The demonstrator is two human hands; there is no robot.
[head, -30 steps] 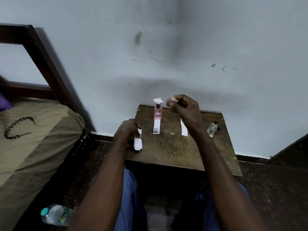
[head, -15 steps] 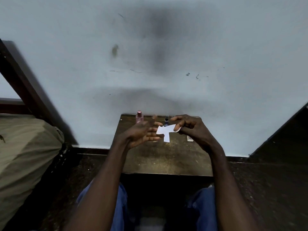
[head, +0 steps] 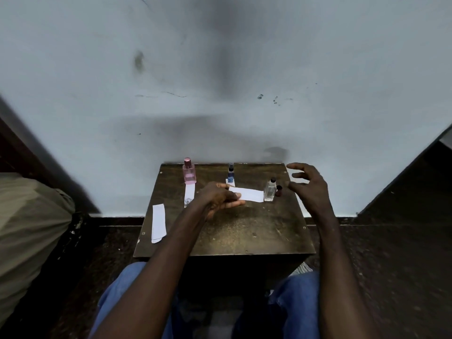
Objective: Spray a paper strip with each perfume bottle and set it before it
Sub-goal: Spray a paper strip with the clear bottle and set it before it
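Your left hand (head: 220,197) pinches the paper strip (head: 250,194) by its left end, centre frame. Right hand (head: 307,185) hovers empty, fingers spread, beside the clear bottle (head: 269,191). Strip: light, floppy. Bottle: small glass, likely tippy, so grip its body.

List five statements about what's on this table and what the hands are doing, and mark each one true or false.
1. The left hand pinches a paper strip. True.
2. The right hand grips the clear bottle. False: it hovers beside the bottle with its fingers spread and holds nothing.
3. A second strip lies in front of the pink bottle. True.
4. The pink bottle lies on its side. False: it stands upright.
5. The spare strips lie at the right edge of the table. False: they lie at its left edge.
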